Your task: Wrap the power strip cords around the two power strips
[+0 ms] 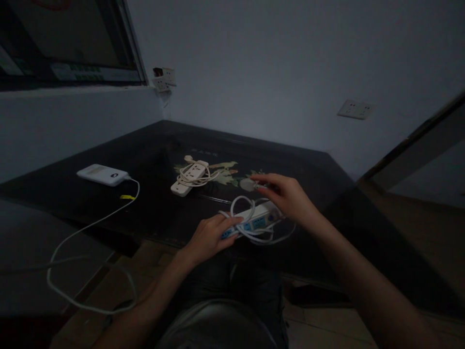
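A white power strip (268, 209) with blue sockets lies at the near side of the dark table, its white cord (250, 233) looped loosely round it. My left hand (212, 235) is closed on the strip's left end, thumb over the cord. Above its right end, my right hand (285, 194) pinches a small pale piece, which looks like the cord's plug (259, 184); the dim light blurs its details. Further back and to the left rests a second white power strip (191, 177), wrapped in its own cord.
On the table's (152, 145) left side lies a white power bank (102, 174). Its white cable (87, 223) hangs over the front edge in a loop near my left forearm. Wall sockets (356, 109) are at the back, beneath a window (72, 43) at left too.
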The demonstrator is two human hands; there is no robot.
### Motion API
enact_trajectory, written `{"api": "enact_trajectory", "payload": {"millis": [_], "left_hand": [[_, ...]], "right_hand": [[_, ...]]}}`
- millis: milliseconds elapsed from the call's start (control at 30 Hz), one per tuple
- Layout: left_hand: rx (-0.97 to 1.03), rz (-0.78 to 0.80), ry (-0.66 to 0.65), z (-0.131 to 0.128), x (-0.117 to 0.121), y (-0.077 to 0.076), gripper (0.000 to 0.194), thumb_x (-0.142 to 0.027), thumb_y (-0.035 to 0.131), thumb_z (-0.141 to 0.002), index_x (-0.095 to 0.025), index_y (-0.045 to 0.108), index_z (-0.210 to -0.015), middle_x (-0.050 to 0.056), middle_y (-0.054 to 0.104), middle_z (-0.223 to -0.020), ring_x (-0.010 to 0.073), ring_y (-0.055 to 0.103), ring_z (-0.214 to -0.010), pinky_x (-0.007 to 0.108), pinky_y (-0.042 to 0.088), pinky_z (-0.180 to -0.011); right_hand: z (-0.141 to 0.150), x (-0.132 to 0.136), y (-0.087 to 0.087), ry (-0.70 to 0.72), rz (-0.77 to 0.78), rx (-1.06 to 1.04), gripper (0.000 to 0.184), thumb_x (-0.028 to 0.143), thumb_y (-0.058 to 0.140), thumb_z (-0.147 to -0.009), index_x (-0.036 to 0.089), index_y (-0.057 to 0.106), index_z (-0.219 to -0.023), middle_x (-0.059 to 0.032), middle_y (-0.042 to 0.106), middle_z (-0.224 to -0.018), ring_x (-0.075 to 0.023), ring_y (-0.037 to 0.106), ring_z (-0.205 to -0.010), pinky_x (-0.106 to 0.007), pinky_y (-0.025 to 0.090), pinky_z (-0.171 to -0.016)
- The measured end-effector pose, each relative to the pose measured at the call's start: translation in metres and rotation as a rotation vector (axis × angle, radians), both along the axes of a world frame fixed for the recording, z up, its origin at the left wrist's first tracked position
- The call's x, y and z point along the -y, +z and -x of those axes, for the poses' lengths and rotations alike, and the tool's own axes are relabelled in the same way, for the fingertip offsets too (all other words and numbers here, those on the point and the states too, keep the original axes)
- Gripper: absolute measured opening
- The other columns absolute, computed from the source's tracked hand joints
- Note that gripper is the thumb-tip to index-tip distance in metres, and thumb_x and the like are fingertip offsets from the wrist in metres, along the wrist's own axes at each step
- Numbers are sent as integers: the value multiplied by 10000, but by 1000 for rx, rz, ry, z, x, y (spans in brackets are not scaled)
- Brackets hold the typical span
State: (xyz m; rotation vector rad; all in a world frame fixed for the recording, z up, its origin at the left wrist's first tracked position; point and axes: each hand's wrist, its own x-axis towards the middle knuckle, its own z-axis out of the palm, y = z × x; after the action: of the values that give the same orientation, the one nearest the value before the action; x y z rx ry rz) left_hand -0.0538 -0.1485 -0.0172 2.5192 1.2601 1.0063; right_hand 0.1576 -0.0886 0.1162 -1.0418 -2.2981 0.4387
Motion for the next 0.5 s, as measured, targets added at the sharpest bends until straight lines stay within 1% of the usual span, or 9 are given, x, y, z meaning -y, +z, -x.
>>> {"api": "enact_trajectory", "payload": {"millis": [67,133,233,333,433,500], "left_hand": [[-17,-7,30,0,-1,0,408,-282,584,-859,-254,533,-1263,60,647,-1078,185,642,-940,306,532,-810],[-48,-35,55,0,-2,1,415,-293,581,-863,-258,527,-1272,55,648,-1043,176,644,-900,291,532,-781],[-134,-92,57,-1,-3,4,426,-298,574,-869,-268,512,-1289,57,645,-1041,179,639,-899,281,527,-752],[-236,-143,11,-2,-5,8,427,-294,565,-871,-272,505,-1293,66,638,-1079,186,632,-915,277,521,-731],[-323,-174,-4,-2,-6,11,425,-288,572,-862,-272,513,-1283,62,641,-1032,183,627,-867,262,510,-680],[-364,-188,11,-1,-7,11,429,-278,581,-853,-273,516,-1277,54,638,-985,179,620,-821,255,498,-641]], "right_hand": [[-5,11,5,8,3,42,284,143,573,-851,188,676,-1112,-76,714,-1071,-193,664,-937,-299,498,-797],[-3,22,8,21,2,178,241,136,580,-848,183,700,-1051,-71,728,-993,-192,671,-898,-287,490,-778],[9,32,7,-15,-25,417,208,115,566,-852,181,712,-985,-76,717,-958,-202,669,-884,-282,470,-749],[24,33,4,-52,-30,601,181,124,540,-868,179,700,-931,-82,696,-950,-208,672,-849,-273,452,-685],[34,30,-1,-77,-56,673,176,135,529,-869,173,639,-1000,-86,685,-997,-224,675,-841,-277,441,-649],[38,28,-6,-83,-74,676,247,145,540,-859,174,568,-1102,-93,678,-1045,-235,676,-860,-283,447,-647]]}}
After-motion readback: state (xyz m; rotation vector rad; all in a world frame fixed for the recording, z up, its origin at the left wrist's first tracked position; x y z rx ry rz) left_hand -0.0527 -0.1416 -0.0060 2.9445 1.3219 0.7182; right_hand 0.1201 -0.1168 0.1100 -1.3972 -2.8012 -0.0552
